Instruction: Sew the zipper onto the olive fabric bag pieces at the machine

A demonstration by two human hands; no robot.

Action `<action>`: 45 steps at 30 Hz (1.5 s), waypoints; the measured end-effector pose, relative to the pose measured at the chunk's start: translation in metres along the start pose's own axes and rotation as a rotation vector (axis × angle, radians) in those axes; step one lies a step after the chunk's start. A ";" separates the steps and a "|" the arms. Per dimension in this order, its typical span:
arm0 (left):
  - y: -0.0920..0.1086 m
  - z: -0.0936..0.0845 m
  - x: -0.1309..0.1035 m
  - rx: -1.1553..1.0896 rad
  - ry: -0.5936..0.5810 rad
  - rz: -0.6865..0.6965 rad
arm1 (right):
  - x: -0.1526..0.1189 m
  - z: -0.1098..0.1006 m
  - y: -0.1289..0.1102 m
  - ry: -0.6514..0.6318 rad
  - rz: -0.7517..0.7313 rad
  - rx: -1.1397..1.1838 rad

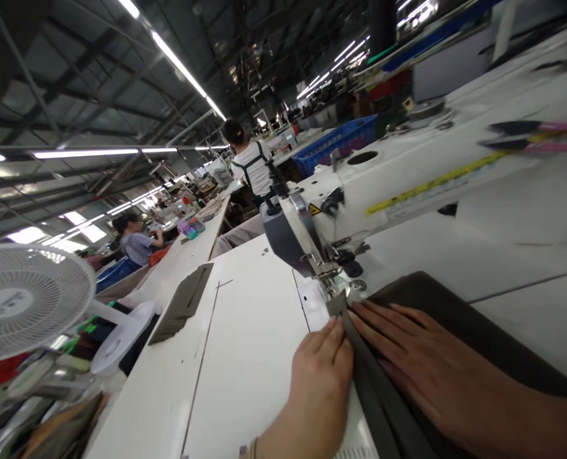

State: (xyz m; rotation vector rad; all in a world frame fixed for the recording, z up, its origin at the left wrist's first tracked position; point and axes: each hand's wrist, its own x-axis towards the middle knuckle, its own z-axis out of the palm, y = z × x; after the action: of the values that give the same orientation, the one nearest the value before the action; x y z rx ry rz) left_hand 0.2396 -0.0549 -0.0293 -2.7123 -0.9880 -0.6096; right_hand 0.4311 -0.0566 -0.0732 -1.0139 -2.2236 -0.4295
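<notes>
A piece of dark olive fabric (479,338) lies on the white sewing table, its narrow folded edge running up to the presser foot (332,285) of a white sewing machine (302,229). My left hand (319,382) is closed, with its fingertips pinched on the edge strip just in front of the foot. My right hand (422,357) rests flat on the fabric, fingers stretched out and lying side by side, tips close to the needle area. The needle itself is too small to make out.
Several cut olive pieces (183,306) lie on the table's left part. A white fan (30,299) stands left. Pink-handled scissors (527,135) and a yellow measuring tape (436,182) are on the machine arm. A blue crate (334,143) and two people are farther back.
</notes>
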 end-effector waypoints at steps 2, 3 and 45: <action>-0.002 0.000 0.001 0.021 0.004 0.024 | 0.004 -0.002 -0.002 0.032 -0.003 -0.006; -0.003 -0.001 0.002 0.036 -0.001 0.036 | 0.006 -0.003 -0.003 0.045 0.002 -0.006; 0.021 0.008 0.002 0.112 -0.046 -0.184 | -0.010 0.003 0.008 -0.056 -0.147 -0.048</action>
State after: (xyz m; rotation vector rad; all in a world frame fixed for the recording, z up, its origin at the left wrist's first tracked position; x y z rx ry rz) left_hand 0.2572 -0.0669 -0.0358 -2.5672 -1.2540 -0.5066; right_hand 0.4404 -0.0550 -0.0818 -0.8997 -2.3579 -0.5273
